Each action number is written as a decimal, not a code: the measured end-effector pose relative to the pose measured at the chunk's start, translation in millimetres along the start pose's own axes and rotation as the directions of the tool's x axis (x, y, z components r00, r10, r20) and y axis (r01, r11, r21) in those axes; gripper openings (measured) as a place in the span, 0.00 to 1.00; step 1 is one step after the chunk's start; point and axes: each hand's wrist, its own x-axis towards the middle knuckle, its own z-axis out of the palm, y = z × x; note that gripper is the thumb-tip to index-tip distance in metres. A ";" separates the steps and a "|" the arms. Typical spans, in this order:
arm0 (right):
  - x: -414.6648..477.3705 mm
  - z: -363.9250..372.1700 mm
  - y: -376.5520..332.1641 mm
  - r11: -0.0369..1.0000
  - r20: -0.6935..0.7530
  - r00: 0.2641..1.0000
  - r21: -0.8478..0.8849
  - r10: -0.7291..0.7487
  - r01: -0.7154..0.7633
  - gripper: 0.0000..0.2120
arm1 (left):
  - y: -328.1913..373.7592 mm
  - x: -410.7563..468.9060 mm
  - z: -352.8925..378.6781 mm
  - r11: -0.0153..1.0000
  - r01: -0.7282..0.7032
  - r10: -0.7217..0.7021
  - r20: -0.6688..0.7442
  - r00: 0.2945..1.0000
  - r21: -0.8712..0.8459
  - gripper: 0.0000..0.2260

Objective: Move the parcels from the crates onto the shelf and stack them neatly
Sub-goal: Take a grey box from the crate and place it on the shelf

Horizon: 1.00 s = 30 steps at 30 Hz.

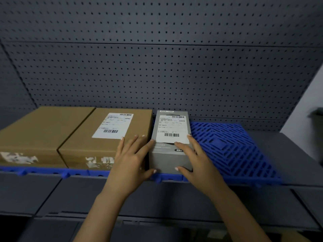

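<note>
Now left hand [131, 159] and right hand [195, 161] press straight fingers [182, 146] flat against the matte grey rectangular box [169, 160].

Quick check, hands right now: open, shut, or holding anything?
Left hand: open, straight fingers against the grey box and brown carton.
Right hand: open, fingers spread on the grey box.

Three parcels on one shelf [288, 154], two hands.
Two brown parcels [43, 130], [104, 147] and one grey parcel [167, 159]; two white labels [112, 125], [172, 130]; one blue mat [227, 147], perhaps several joined tiles; one left hand [129, 161], one right hand [197, 163].
</note>
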 end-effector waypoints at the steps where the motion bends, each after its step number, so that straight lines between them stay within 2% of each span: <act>1: -0.6 0.9 -1.2 1.000 -0.006 1.000 0.001 -0.006 0.006 0.31 | -3.2 -1.3 -0.1 1.000 -0.004 0.004 0.003 1.000 -0.018 0.40; 10: 0.1 0.6 -17.7 0.999 0.061 0.997 0.000 0.051 -0.051 0.30 | -21.8 -10.2 0.3 0.990 -0.075 0.082 0.050 0.995 -0.123 0.41; 17: 2.2 -3.3 -21.6 0.997 0.089 0.993 -0.034 0.072 -0.069 0.32 | -27.4 -12.3 -2.4 0.983 -0.144 0.151 0.058 0.987 -0.116 0.41; 30: 4.5 -2.6 -14.4 0.996 0.093 0.995 -0.084 0.033 -0.025 0.34 | -22.9 -12.0 -4.1 0.987 -0.126 0.133 0.072 0.989 -0.096 0.39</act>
